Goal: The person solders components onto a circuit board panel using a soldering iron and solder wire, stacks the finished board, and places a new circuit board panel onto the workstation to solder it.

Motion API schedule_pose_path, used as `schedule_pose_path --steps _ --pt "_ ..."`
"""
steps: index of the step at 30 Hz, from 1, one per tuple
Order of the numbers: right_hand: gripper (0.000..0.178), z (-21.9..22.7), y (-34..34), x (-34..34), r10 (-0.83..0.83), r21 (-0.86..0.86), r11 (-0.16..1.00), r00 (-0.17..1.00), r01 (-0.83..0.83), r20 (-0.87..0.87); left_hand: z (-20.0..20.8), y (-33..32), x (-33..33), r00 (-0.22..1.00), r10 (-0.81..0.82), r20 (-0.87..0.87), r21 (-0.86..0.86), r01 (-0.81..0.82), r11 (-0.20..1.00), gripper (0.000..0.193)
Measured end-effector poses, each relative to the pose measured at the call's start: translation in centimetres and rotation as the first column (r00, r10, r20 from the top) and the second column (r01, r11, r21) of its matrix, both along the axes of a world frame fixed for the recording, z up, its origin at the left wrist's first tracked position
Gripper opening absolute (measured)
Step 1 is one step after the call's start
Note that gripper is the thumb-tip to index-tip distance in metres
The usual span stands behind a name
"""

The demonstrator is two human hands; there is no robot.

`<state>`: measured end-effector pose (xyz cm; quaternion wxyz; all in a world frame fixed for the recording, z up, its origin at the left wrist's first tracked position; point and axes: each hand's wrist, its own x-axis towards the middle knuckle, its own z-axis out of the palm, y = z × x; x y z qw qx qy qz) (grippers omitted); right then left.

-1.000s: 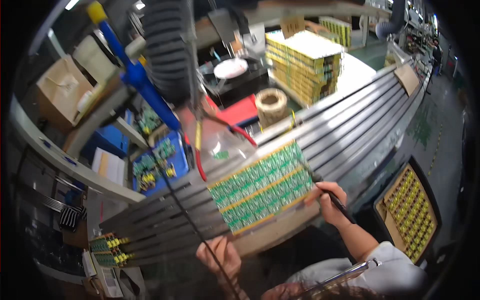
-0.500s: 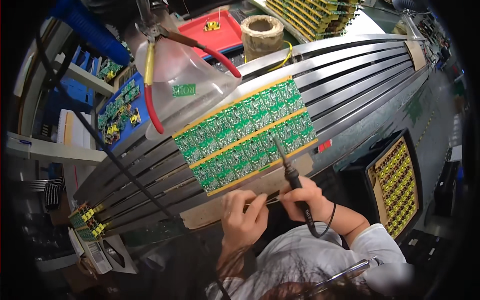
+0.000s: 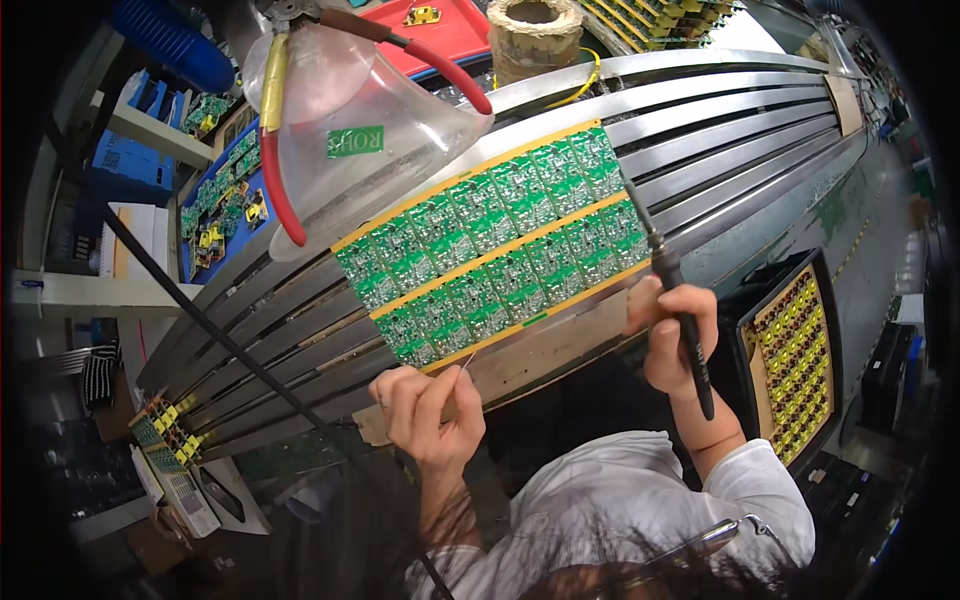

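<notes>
A green circuit board panel (image 3: 500, 272) with yellow strips lies on the slotted metal rails in front of me, its soldered side up. My left hand (image 3: 432, 412) pinches a thin piece of solder wire (image 3: 467, 363) at the panel's near left edge. In my right hand (image 3: 682, 335) is a black soldering iron (image 3: 672, 268), its tip pointing away from me beside the panel's right end. A wooden strip (image 3: 540, 357) runs along the near edge, below the panel.
Red-handled pliers (image 3: 275, 190) hang over a clear plastic hood (image 3: 370, 95) at the upper left. A tape roll (image 3: 533, 50) and red tray (image 3: 460, 45) stand behind. To the right is a black box (image 3: 745, 345) of yellow parts. A dark cable (image 3: 200, 310) crosses the left side.
My hands have moved apart: the left to the left and up to the panel's edge, the right to the right with the soldering iron. The iron's tip has left the panel's middle.
</notes>
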<state>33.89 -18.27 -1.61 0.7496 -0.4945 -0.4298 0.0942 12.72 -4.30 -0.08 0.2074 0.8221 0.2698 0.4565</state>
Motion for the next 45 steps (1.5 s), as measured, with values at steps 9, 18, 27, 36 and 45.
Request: schedule_pose_path --steps 9,18,27,36,45 --pt "0.063 4.2 1.1 2.0 0.029 0.089 0.996 0.999 -0.026 -0.037 -1.0 0.7 1.6 0.994 0.105 -0.030 0.177 -0.098 0.979 0.011" --pt "0.115 10.4 6.7 0.0 0.159 0.377 0.921 0.977 -0.095 -0.143 -1.8 0.3 1.9 0.970 0.238 -0.050 0.206 -0.223 0.953 0.014" --pt "0.111 9.8 5.3 1.7 0.301 0.205 0.935 0.953 -0.291 -0.017 -2.3 0.6 2.0 0.978 0.184 -0.100 0.256 -0.153 0.955 0.016" --pt "0.104 9.2 5.2 1.6 0.278 0.216 0.942 0.958 -0.258 -0.068 -2.7 0.4 2.4 0.977 0.206 -0.060 0.239 -0.186 0.953 0.016" --pt "0.097 8.7 4.3 2.0 0.207 0.192 0.964 0.973 -0.185 -0.100 -2.6 0.5 2.1 0.976 0.206 -0.066 0.240 -0.185 0.953 0.015"
